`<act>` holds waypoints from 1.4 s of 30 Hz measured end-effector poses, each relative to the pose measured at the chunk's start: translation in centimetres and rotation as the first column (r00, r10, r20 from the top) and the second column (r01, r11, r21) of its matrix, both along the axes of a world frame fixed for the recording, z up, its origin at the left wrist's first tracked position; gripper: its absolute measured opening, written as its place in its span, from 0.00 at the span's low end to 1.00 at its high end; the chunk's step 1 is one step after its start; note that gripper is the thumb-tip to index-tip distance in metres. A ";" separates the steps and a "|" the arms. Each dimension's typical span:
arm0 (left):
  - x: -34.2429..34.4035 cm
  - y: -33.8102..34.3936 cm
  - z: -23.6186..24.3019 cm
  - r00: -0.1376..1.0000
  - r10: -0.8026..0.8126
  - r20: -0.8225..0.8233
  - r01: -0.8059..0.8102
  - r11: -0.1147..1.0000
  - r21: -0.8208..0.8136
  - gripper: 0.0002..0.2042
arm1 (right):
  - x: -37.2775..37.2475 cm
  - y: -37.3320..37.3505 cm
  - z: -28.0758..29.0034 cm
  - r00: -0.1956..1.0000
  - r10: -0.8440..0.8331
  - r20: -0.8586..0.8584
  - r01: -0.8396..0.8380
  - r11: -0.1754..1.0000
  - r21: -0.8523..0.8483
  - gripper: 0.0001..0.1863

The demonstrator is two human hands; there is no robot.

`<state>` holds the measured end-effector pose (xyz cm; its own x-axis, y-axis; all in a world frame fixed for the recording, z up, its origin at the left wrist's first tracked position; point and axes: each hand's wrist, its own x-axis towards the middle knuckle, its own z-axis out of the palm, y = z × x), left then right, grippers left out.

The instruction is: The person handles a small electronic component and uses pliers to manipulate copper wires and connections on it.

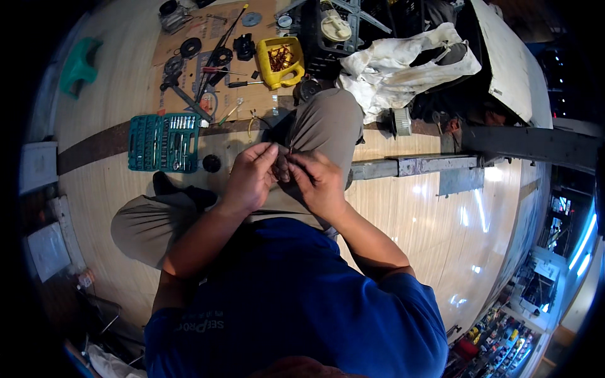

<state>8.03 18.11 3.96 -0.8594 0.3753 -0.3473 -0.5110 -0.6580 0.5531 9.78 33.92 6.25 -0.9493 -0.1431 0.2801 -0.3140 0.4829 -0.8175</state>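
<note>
My left hand (251, 171) and my right hand (320, 183) meet in front of my raised knee, fingertips pinched close together. Between them is a small dark part (282, 167), mostly covered by the fingers, so its kind is unclear. A thin reddish sliver shows above it by the right fingertips; I cannot tell what it is. Just beyond the hands, small pliers (252, 126) with yellowish handles lie on the floor. To the left is an open green socket set case (132, 146), with a round black part (212, 164) beside it.
A cardboard sheet (173, 34) carries a yellow cut-open jug (267, 75) of small copper-coloured pieces, a screwdriver (242, 84) and dark machine parts. Farther right are a black crate (321, 60), a white cloth (391, 69) and a grey metal beam (435, 165). A green stool (79, 66) stands far left.
</note>
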 end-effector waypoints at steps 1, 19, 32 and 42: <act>0.0 -0.1 0.0 1.000 0.004 0.002 -0.004 1.000 -0.011 0.09 | 0.0 -0.1 -0.1 1.000 0.003 0.001 -0.003 1.000 0.000 0.10; -0.4 -1.1 0.4 0.998 -0.052 0.029 0.057 0.979 -0.194 0.06 | -2.7 2.3 2.2 0.978 0.187 0.088 -0.203 0.954 0.222 0.22; -0.9 -1.1 -0.3 0.980 0.082 0.183 -0.096 0.993 0.073 0.06 | 0.1 0.3 -1.3 0.931 0.206 0.300 -0.279 0.933 0.226 0.08; -0.8 -1.1 -0.2 0.997 0.046 0.068 -0.051 0.996 0.069 0.08 | 0.8 -0.2 -0.6 0.954 0.145 0.264 -0.184 0.974 0.131 0.05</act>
